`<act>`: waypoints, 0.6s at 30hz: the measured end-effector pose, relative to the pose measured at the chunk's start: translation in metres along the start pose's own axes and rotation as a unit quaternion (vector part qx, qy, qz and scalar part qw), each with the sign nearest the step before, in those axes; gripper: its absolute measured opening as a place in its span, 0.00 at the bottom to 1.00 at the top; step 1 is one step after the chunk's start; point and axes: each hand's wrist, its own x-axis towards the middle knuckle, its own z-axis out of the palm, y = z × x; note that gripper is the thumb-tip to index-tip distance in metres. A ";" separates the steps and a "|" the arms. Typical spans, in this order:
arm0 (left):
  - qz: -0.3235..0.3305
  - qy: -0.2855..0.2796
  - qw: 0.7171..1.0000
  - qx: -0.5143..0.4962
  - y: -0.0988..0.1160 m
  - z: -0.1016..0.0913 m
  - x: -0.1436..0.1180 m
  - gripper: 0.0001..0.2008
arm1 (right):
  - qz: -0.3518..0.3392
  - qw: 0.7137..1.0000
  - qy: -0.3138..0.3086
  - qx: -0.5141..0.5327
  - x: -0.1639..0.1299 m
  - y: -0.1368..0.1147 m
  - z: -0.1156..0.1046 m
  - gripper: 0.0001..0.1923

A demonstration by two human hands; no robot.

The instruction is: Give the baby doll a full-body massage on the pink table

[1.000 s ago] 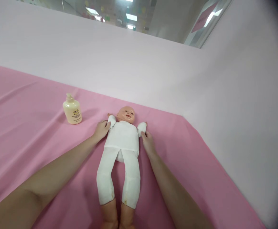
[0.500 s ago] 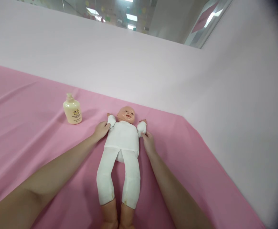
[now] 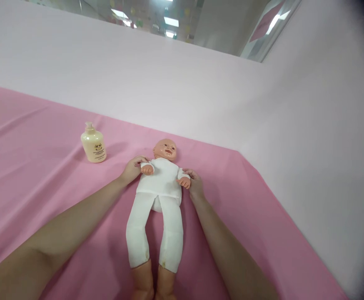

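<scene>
A baby doll (image 3: 160,179) with a white cloth body and a bare plastic head lies on its back, feet toward me. My left hand (image 3: 133,170) is closed on the doll's arm at the left, the fingers behind the white sleeve. The small plastic hand (image 3: 147,169) at that arm's end points down across the chest. On the other side, my right hand (image 3: 196,185) grips the opposite arm near its sleeve. That arm's plastic hand (image 3: 184,182) is also turned down beside the torso. My fingertips are partly hidden behind both arms.
A cream pump bottle (image 3: 94,146) with dark print stands upright left of the doll. Pink cloth (image 3: 60,141) with several folds covers the table. White walls (image 3: 169,96) border it at the back and right, with a window (image 3: 182,21) above.
Both doll arms have swung from raised beside the head to bent down toward the chest. My hands stay beside the doll with shifted fingers.
</scene>
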 end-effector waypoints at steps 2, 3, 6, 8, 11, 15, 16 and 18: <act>-0.012 -0.005 1.000 -0.005 -0.001 0.000 0.000 0.09 | 0.008 1.000 0.008 0.004 -0.002 -0.003 0.003 0.08; -0.018 -0.011 1.000 -0.004 -0.001 0.000 -0.001 0.09 | 0.013 1.000 0.008 0.008 -0.003 -0.005 0.004 0.08; -0.042 -0.016 0.999 0.021 -0.001 0.000 -0.001 0.11 | 0.021 1.000 0.012 0.014 -0.007 -0.012 0.009 0.08; -0.055 -0.003 0.998 0.038 0.000 0.001 -0.001 0.12 | 0.014 1.000 0.018 -0.009 -0.010 -0.016 0.011 0.10; -0.071 0.022 0.996 0.041 0.001 0.002 0.000 0.13 | 0.000 0.998 0.026 -0.054 -0.012 -0.019 0.012 0.11; -0.113 0.053 0.991 0.058 -0.001 0.002 0.001 0.13 | 0.000 0.997 0.022 -0.077 -0.012 -0.018 0.009 0.11; -0.123 0.058 0.989 0.061 -0.003 0.001 0.002 0.14 | 0.005 0.996 0.023 -0.081 -0.012 -0.018 0.008 0.12; -0.141 0.062 0.986 0.068 -0.007 -0.001 0.003 0.15 | 0.015 0.995 0.033 -0.097 -0.011 -0.017 0.007 0.13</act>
